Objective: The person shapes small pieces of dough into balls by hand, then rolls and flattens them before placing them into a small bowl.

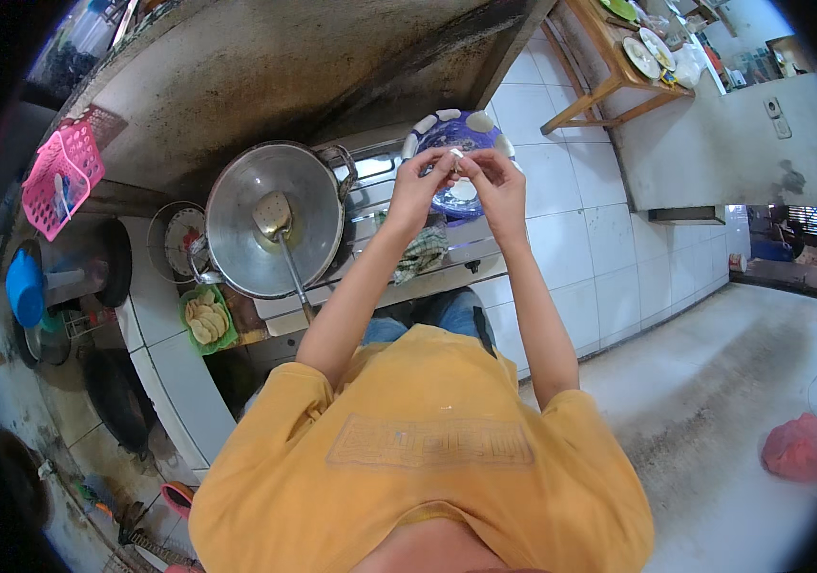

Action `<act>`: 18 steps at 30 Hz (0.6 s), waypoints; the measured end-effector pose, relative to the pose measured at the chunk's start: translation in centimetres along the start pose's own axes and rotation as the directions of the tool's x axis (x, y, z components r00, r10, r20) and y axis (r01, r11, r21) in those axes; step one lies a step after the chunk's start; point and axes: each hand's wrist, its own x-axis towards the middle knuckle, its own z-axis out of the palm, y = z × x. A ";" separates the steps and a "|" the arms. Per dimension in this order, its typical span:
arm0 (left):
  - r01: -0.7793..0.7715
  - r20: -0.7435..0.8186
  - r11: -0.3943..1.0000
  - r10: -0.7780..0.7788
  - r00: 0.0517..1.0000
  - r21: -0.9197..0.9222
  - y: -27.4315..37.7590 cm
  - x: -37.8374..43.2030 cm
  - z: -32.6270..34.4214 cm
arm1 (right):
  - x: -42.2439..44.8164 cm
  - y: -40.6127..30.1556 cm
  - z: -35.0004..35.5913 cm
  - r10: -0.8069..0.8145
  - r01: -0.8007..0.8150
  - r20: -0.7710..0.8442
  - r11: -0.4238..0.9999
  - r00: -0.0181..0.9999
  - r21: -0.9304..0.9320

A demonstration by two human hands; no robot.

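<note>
My left hand (423, 188) and my right hand (496, 188) meet at the fingertips, pinching a small white piece (456, 153) between them; what it is cannot be told. Below them is a blue-purple basin (464, 129) with white rounded pieces (480, 121) set around its rim. A large metal wok (229, 215), holding a perforated metal spatula (272, 212), stands on the gas stove (373, 193) to the left. Near my left forearm a checked cloth (419, 252) lies on the stove's front.
A green basket (231, 331) of flat pale pieces (206, 318) sits left of the stove's front. A pink plastic basket (61, 179) hangs at far left. The sooty wall (272, 79) rises behind the wok. A wooden table (598, 43) with plates stands at upper right.
</note>
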 end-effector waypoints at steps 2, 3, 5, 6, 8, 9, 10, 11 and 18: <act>-0.054 -0.048 0.995 0.058 0.997 0.084 0.2 -0.9 0.2 | -0.6 1.2 -0.3 -0.030 0.031 0.022 0.999 0.999 -0.044; -0.091 -0.070 0.987 0.101 0.992 0.133 0.6 -1.0 0.3 | -0.3 1.0 -0.2 -0.055 0.058 0.040 0.997 0.998 -0.060; -0.131 -0.102 0.982 0.145 0.984 0.135 1.6 -1.1 0.8 | 0.3 0.2 -0.1 0.018 -0.020 0.068 0.999 0.998 0.030; -0.144 -0.100 0.976 0.162 0.982 0.164 1.6 -1.1 1.0 | 0.5 -0.9 0.1 0.043 -0.050 0.076 0.995 0.996 0.089; -0.176 -0.115 0.969 0.198 0.974 0.174 1.6 -1.0 1.4 | 1.4 -0.9 -0.6 0.066 -0.084 0.144 0.989 0.987 0.125; -0.183 -0.118 0.965 0.207 0.971 0.186 1.7 -0.9 1.8 | 1.8 -0.8 -1.0 0.068 -0.089 0.179 0.990 0.982 0.107; -0.189 -0.121 0.962 0.215 0.969 0.197 1.9 -1.1 2.1 | 2.1 -0.8 -1.5 0.071 -0.092 0.213 0.992 0.974 0.089; -0.194 -0.123 0.958 0.223 0.967 0.209 2.0 -1.2 2.5 | 2.5 -1.0 -2.0 0.074 -0.094 0.246 0.993 0.967 0.071; -0.224 -0.212 0.935 0.286 0.935 0.274 0.2 -1.1 5.3 | 3.5 -0.8 -3.7 -0.091 0.167 0.229 0.927 0.969 -0.337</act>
